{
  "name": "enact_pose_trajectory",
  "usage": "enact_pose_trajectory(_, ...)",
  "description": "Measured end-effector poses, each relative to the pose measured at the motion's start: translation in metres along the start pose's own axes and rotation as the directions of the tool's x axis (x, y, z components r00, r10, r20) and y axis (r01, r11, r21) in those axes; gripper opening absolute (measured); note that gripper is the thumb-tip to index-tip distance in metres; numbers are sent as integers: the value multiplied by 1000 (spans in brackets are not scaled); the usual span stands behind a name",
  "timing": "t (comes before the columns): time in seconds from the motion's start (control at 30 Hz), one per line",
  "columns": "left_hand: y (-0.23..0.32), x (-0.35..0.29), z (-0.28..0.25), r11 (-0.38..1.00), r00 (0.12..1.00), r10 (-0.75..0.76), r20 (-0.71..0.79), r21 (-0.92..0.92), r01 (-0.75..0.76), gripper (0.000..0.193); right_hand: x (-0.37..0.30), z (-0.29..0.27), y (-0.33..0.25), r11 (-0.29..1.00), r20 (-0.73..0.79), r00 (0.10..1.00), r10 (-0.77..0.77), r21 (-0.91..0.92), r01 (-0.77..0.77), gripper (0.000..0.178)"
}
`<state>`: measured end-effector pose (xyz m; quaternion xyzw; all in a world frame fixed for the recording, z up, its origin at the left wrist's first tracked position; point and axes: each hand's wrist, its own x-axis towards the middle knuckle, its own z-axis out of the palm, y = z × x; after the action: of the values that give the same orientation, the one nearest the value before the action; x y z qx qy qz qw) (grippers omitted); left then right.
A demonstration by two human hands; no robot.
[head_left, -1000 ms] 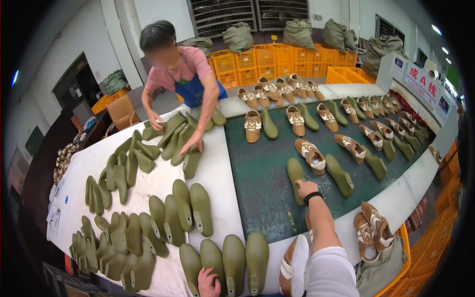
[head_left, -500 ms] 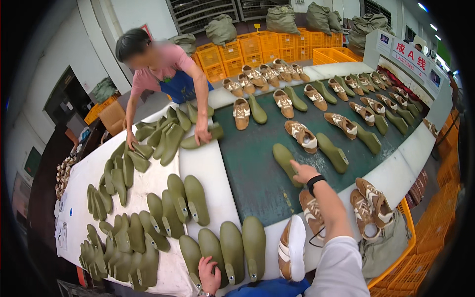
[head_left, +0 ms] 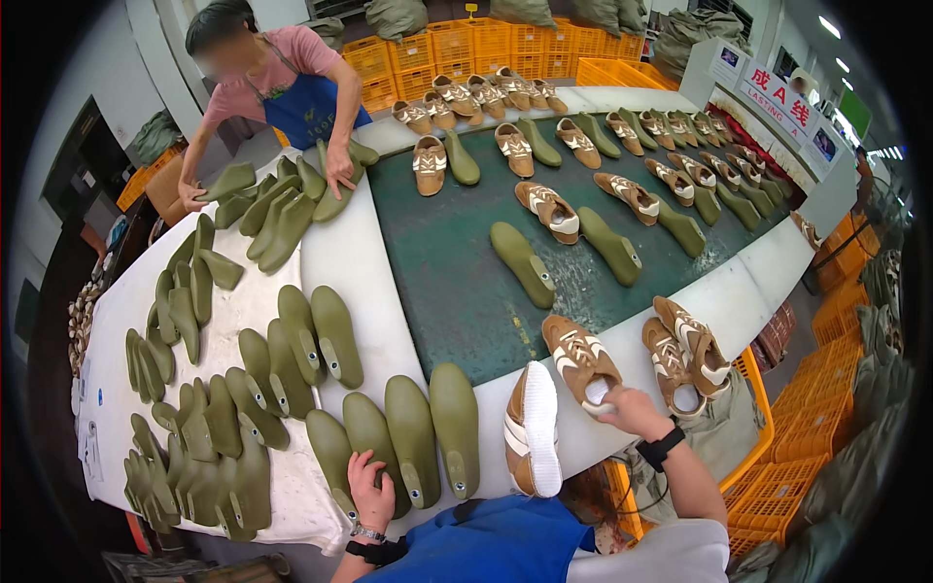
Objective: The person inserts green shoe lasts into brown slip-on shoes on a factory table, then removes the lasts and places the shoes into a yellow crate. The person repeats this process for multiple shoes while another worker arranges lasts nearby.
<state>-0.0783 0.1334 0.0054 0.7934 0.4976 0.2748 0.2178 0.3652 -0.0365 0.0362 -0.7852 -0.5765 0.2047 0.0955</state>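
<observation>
My right hand (head_left: 634,412) pinches the heel collar of a brown and white sneaker (head_left: 575,352), whose toe points away toward the green belt. My left hand (head_left: 372,489) is curled over the heel end of an olive-green shoe last (head_left: 366,425), one of several lined up at the near edge. Between my hands, another sneaker (head_left: 532,432) lies on its side with its white sole showing. To the right stands a pair of sneakers (head_left: 685,355). A single last (head_left: 522,263) lies on the belt beyond my right hand.
Across the table, a co-worker (head_left: 282,92) handles lasts with both hands. Many lasts cover the white cloth (head_left: 282,374) at left. Sneakers and lasts stand in rows on the green belt (head_left: 428,282). Orange crates (head_left: 777,486) fill the right side.
My right hand has drawn back from the last on the belt to the brown sneaker's heel. My left hand stays at the near lasts. The co-worker's left-side hand has lifted a last.
</observation>
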Motion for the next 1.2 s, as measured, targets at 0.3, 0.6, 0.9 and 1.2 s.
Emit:
enact_pose_trajectory(0.3,-4,-1,2,1000,1000,4,-11,-3,-4,17,144,-103,-65,934,-168,932,-321,103,341,32)
enact_pose_trajectory(0.6,3,5,-3,999,999,47,-23,15,-47,19,365,-32,-79,993,-220,975,-33,101,56,55)
enact_pose_trajectory(0.9,4,0,-3,999,999,17,-45,-47,-19,18,272,-28,-21,941,-174,948,-265,170,294,39)
enact_pose_trajectory(1.2,-4,-4,6,993,993,72,-90,-91,-80,18,58,-100,-130,886,299,849,-436,307,347,39)
